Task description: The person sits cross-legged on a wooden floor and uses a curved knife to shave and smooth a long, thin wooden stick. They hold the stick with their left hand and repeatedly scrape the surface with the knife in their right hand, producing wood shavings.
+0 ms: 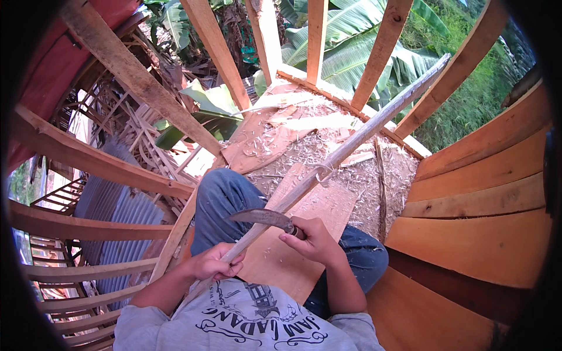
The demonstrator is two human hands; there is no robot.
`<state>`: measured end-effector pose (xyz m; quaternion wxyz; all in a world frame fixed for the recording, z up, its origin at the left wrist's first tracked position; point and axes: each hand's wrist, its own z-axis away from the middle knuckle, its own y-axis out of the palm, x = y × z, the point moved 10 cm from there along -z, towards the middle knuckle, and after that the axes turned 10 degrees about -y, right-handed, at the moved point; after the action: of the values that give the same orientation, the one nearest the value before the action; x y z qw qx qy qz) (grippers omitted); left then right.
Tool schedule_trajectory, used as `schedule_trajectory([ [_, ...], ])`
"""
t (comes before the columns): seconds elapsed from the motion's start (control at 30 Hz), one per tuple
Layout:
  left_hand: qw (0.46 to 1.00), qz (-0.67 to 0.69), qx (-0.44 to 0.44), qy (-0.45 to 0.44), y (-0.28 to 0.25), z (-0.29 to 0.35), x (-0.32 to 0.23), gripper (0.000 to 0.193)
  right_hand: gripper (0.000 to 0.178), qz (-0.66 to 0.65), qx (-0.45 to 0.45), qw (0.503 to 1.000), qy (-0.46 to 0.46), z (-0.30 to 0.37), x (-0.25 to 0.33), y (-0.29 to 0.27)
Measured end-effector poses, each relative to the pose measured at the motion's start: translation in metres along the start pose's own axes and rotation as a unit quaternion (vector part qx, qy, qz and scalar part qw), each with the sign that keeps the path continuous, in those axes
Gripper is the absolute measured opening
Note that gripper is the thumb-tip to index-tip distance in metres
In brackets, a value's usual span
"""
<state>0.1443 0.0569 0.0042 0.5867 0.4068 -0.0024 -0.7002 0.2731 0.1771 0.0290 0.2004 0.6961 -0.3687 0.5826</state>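
Observation:
A long pale wooden pole (pixel 351 143) slants from my lap up to the far right, its far end reaching the railing slats. My left hand (pixel 218 262) is closed round its near end, close to my belly. In my right hand (pixel 316 238) is a curved knife (pixel 263 218), gripped by its dark handle. The blade lies across the pole, with its tip pointing left past it. A thin curl of shaved wood (pixel 321 174) clings to the pole farther up. Below the pole, a flat wooden board (pixel 304 257) rests between my legs.
Wood shavings (pixel 298 146) cover the floor ahead. Upright wooden slats (pixel 374 52) surround me at front and left, and a plank wall (pixel 468 240) stands on the right. Beyond the slats are banana leaves (pixel 345 41), corrugated sheets (pixel 126 234) and a heap of scrap wood (pixel 143 126).

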Motion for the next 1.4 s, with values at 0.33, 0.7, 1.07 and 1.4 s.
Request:
schedule_trajectory([
  [0.33,0.999,0.031,-0.001,0.015,0.005,0.005,-0.004,0.024,0.035,-0.21,-0.188,0.958,0.06,0.008,-0.035,-0.03],
  [0.7,0.996,0.078,0.044,0.004,0.011,0.002,0.002,0.028,0.026,0.075,-0.331,0.941,-0.009,0.022,-0.021,-0.063],
  [1.07,1.0,0.02,-0.013,0.018,0.001,0.008,0.0,0.019,0.026,-0.071,-0.03,0.997,0.013,0.002,-0.017,-0.012],
  [1.4,1.0,0.018,0.008,0.005,0.004,0.001,-0.003,0.026,0.024,0.008,-0.3,0.954,0.029,0.026,-0.034,-0.062],
])
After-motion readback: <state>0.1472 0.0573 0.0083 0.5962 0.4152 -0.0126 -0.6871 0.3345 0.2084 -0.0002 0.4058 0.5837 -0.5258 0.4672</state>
